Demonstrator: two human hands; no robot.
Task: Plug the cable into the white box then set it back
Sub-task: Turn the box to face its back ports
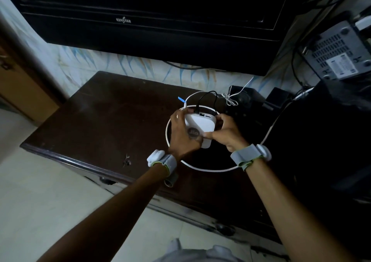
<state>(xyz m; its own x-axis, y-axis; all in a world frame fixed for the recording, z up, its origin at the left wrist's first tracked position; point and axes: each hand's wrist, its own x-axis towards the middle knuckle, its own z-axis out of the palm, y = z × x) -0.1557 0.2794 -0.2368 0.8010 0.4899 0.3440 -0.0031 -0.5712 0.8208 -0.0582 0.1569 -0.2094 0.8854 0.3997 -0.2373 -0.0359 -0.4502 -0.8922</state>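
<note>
A small white box [201, 124] with rounded corners and a round dark logo on top is held just above the dark wooden cabinet [104, 121]. My left hand [183, 135] grips its left side, and its fingers also pinch a thin white cable [185, 106] with a blue tag at the box's rear left corner. My right hand [224, 132] grips the box's right side and front edge. A black cable [206, 97] is plugged into the box's back face. A thick white cable [210, 169] loops around the box on the cabinet top.
A large black television [152, 14] hangs on the wall behind. A grey vented device [337, 54] with black cables sits at upper right. Dark boxes [244, 99] and a knotted white wire [230, 100] lie at the cabinet's back right. Pale floor lies to the left.
</note>
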